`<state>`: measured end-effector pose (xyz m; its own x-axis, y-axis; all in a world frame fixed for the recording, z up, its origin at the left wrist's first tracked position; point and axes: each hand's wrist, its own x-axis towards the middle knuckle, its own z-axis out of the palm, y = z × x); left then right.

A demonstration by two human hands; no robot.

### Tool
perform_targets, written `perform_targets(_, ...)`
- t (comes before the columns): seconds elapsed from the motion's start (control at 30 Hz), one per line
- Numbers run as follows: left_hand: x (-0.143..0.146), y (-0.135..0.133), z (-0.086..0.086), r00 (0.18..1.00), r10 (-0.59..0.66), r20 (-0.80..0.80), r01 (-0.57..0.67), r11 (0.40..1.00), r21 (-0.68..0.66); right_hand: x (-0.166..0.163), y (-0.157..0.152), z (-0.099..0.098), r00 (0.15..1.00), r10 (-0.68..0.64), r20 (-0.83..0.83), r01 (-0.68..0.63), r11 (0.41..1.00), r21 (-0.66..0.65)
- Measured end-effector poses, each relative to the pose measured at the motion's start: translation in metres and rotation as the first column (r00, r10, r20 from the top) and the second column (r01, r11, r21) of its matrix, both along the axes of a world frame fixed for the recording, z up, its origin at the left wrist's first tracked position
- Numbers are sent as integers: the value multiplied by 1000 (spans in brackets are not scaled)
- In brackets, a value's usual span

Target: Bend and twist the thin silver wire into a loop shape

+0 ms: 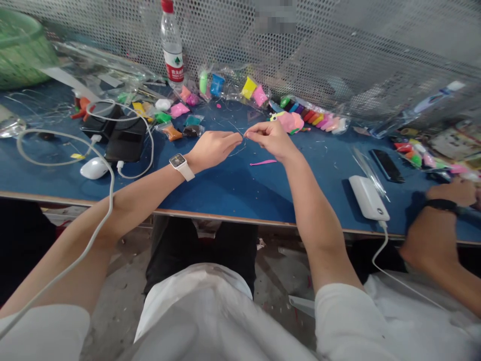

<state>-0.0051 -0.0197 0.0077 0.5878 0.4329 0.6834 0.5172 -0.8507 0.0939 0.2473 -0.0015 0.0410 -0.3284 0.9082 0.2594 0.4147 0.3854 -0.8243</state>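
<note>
Over the middle of the blue table, my left hand and my right hand meet at the fingertips. Both are closed in a pinch, and whatever lies between the fingers is too small to make out. Just below them a thin pink modelling tool lies on the tabletop. Behind my right hand sits a pink clay figure with a yellow part and an eye, partly covered by the hand. Fine clear strands show on the table around my fingers.
Bagged clay lines the mesh partition, near a water bottle. At left are a green basket, a black phone and cables. A white power bank and another phone lie at right, near another person's hand.
</note>
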Motion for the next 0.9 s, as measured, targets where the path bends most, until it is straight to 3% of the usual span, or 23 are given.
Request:
perform_targets(0.1, -2, 3, 2, 998, 52, 39, -48, 995, -86, 3, -1, 5, 998, -46, 45, 38, 987, 154)
perform_targets(0.23, -5, 9, 5, 996, 75, 41, -69, 989, -127, 2, -12, 16, 995, -51, 85, 30, 972, 233)
perform_targets(0.37, -6, 9, 4, 998, 54, -30, -57, 991, -120, -2, -25, 25, 988, 48, 150, -78, 976, 202)
perform_targets(0.5, -3, 6, 3, 998, 55, 12, -53, 989, -135, -4, -28, 26, 975, 132, 177, -158, 977, 144)
perform_targets(0.67, -2, 5, 3, 984, 90, 152, -59, 979, -198, 0, -18, 20, 1000, 3, 30, -9, 979, 202)
perform_targets(0.9, -3, 4, 4, 976, 151, 155, -119, 972, -201, -1, -22, 19, 983, 4, 185, -51, 967, 249)
